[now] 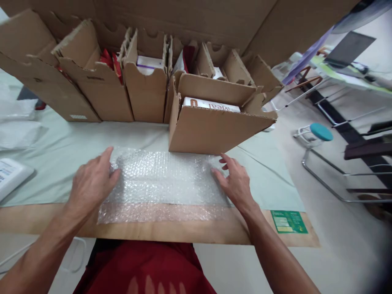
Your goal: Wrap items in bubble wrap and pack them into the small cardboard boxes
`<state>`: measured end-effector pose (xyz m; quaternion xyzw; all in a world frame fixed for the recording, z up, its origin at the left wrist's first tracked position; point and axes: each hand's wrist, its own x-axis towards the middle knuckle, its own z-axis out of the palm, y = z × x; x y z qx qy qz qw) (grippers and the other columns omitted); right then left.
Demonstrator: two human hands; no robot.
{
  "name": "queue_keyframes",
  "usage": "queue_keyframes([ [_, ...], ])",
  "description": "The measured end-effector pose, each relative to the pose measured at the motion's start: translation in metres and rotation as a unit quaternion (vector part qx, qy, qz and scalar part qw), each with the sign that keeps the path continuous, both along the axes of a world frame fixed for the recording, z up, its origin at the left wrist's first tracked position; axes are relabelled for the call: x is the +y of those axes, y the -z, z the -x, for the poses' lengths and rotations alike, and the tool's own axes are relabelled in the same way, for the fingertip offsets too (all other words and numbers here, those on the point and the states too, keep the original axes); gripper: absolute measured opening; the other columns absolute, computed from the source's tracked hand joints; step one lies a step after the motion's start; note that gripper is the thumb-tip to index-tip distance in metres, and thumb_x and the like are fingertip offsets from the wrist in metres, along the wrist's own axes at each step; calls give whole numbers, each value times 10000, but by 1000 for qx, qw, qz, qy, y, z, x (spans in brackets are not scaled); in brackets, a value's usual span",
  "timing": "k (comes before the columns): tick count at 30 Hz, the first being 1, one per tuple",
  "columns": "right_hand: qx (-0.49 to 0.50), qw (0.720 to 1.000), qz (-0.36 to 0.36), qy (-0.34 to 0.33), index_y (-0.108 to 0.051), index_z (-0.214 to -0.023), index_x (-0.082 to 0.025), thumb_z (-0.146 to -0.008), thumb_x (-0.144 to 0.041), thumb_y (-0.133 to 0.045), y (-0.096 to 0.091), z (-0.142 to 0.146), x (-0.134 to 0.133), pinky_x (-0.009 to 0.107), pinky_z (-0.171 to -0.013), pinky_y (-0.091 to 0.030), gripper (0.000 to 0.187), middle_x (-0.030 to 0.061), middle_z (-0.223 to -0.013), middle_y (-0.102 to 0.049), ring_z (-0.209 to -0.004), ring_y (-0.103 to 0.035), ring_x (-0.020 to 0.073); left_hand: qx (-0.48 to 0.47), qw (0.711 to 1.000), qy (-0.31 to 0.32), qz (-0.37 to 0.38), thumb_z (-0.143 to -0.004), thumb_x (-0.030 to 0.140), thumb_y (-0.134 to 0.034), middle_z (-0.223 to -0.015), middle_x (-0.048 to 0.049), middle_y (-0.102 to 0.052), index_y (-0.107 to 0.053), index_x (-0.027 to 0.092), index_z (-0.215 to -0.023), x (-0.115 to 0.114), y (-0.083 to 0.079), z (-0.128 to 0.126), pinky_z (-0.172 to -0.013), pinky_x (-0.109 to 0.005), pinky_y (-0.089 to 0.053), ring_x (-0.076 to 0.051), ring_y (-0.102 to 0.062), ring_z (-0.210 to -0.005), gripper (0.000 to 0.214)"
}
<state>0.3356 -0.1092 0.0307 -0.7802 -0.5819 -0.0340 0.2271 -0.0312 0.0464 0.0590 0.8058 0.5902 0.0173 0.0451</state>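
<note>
A clear sheet of bubble wrap (165, 179) lies spread on the table, its near edge over the bare wood. At its left edge is my left hand (93, 179), thumb and fingers apart, the thumb against the plastic. My right hand (234, 179) is at the opposite edge, its fingers partly bent and the thumb apart from them. Neither hand is closed on the sheet. Just behind the wrap stands a cardboard file box (214, 132) with a white printed carton (211, 105) inside, partly hidden by the box's front wall.
Several more cardboard boxes line the back, including one with red packets (110, 61) and one with a white-purple carton (150, 62). Left are clear plastic bags (18, 118) and a white device (12, 175). A green card (289, 221) lies front right; a teal stool (321, 132) stands beyond.
</note>
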Motion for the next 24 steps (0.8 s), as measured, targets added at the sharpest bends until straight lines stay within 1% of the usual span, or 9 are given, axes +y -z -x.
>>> queue_keyframes([
  [2,-44,998,-34,-14,-633,-1284,-188,-957,-369,-593,-6,6,-6,483,-897,-521,375,156,-1229,-720,-1051,-694,315,-10,997,25,-76,-948,384,-476,-1266,-248,-659,-449,80,-1485,-4,0,-3,-952,-558,-509,-432,-626,-1172,618],
  [3,-55,997,-42,-27,-630,-1294,-193,-969,-362,-584,-10,13,-6,503,-939,-512,369,165,-1307,-690,-1147,-668,331,-28,993,47,-105,-962,401,-471,-1380,-276,-590,-453,71,-1479,-7,0,-7,-1005,-580,-485,-450,-572,-1265,613],
  [5,-58,995,-35,-72,-586,-1377,-207,-989,-340,-556,-14,34,2,537,-1034,-478,411,165,-1460,-604,-1311,-586,340,-75,982,119,-127,-1001,437,-435,-1563,-281,-425,-434,80,-1491,-15,2,-22,-1107,-590,-419,-446,-434,-1433,607],
  [7,-45,990,10,-134,-476,-1505,-211,-1010,-336,-509,-13,62,17,549,-1118,-426,511,150,-1575,-501,-1432,-483,326,-102,965,213,-112,-1028,469,-403,-1658,-246,-301,-393,113,-1521,-26,10,-42,-1191,-573,-336,-399,-289,-1543,609],
  [9,-34,978,77,-192,-380,-1577,-184,-1028,-376,-464,-6,88,33,545,-1161,-395,588,145,-1632,-428,-1503,-394,316,-86,952,284,-79,-1041,482,-378,-1689,-212,-269,-362,140,-1545,-36,23,-58,-1239,-559,-262,-354,-229,-1578,609],
  [12,-36,961,148,-231,-368,-1582,-125,-1035,-481,-434,8,104,44,547,-1210,-342,656,170,-1652,-386,-1536,-334,330,-39,945,323,-40,-1044,499,-355,-1666,-218,-326,-370,116,-1546,-43,44,-64,-1259,-576,-195,-353,-262,-1568,632],
  [15,-50,963,165,-206,-377,-1579,-110,-1025,-563,-425,17,92,36,550,-1248,-275,717,184,-1660,-365,-1550,-304,345,-12,953,302,-29,-1032,508,-369,-1669,-208,-322,-385,135,-1553,-42,53,-54,-1258,-597,-161,-374,-251,-1569,641],
  [18,-66,972,173,-147,-354,-1594,-113,-1028,-589,-388,21,70,18,553,-1246,-264,740,190,-1667,-348,-1554,-296,351,-9,971,239,-28,-1016,539,-352,-1669,-216,-319,-387,128,-1556,-39,51,-39,-1253,-613,-150,-407,-212,-1573,680],
  [24,-76,982,164,-56,-345,-1596,-114,-1043,-541,-358,27,38,-15,561,-1227,-287,700,191,-1659,-364,-1542,-325,354,-32,992,112,-36,-1013,575,-208,-1658,-325,-243,-365,6,-1550,-32,46,-2,-1205,-699,-161,-497,-151,-1562,798],
])
